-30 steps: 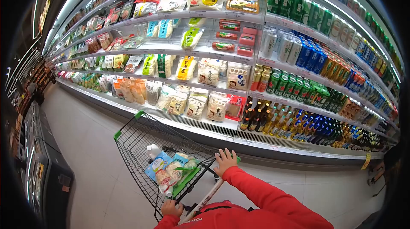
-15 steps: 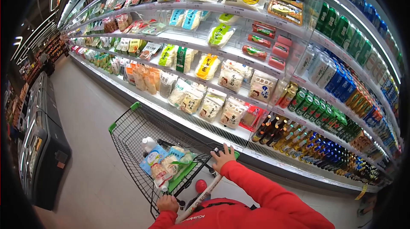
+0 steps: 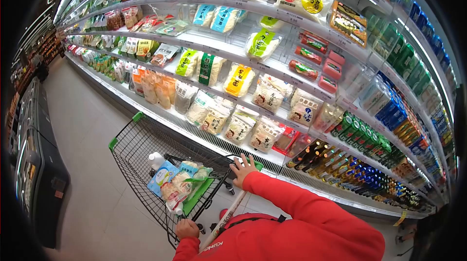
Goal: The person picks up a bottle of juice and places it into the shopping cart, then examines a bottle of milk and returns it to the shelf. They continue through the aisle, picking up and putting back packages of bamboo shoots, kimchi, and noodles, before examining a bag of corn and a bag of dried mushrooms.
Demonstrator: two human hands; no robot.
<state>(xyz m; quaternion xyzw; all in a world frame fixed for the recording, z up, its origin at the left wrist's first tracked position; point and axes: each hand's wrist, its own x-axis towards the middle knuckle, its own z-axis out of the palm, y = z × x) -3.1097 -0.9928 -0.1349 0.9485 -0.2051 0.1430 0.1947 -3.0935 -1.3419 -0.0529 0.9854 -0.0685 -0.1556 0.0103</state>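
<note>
A black wire shopping cart (image 3: 141,183) with green corners stands beside the chilled shelves. My left hand (image 3: 187,229) is closed at its near left corner, by the white handle bar (image 3: 226,219). The right hand (image 3: 243,169) rests with spread fingers on the cart's near right corner, beside a green corner piece. Inside the cart lie a white-capped bottle (image 3: 155,161), a blue and white pack (image 3: 163,177), bags of pale food (image 3: 181,183) and a green item (image 3: 198,197).
Chilled shelves along the right hold noodle bags (image 3: 238,79), red packs (image 3: 302,69), green cans (image 3: 389,42) and beer bottles (image 3: 335,163). A dark freezer case (image 3: 46,163) stands at the left. The aisle floor (image 3: 92,129) runs between them.
The view has shifted, and the noodle shelves look slightly larger. The cart appears a little further left in view. Both hands have kept their places on it.
</note>
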